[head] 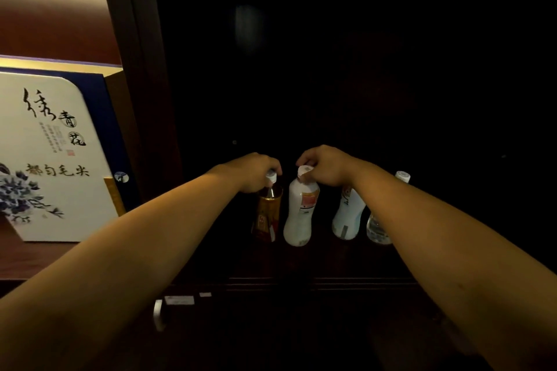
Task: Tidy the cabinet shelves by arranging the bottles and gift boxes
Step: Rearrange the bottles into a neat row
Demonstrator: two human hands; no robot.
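two hands: left hand [256,170] pinches amber bottle [267,214] cap; right hand [324,167] pinches white bottle [301,214] cap.
risk: cap-only grips, apparently light; bottles may swing, collide, topple.

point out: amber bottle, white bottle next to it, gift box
amber bottle [267,214], head view, on its gold label.
white bottle [300,220], head view, mid body.
gift box [45,153], head view, on its white front face.

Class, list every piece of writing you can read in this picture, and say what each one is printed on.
"缘" "青" "花", brush characters: upper front of the gift box.
"都匀毛尖": lower on that box.
Small print and red seal on the box: too small to read.
Amber bottle label: blurred.
White bottle label: blurred.
Other bottles' labels: unreadable.
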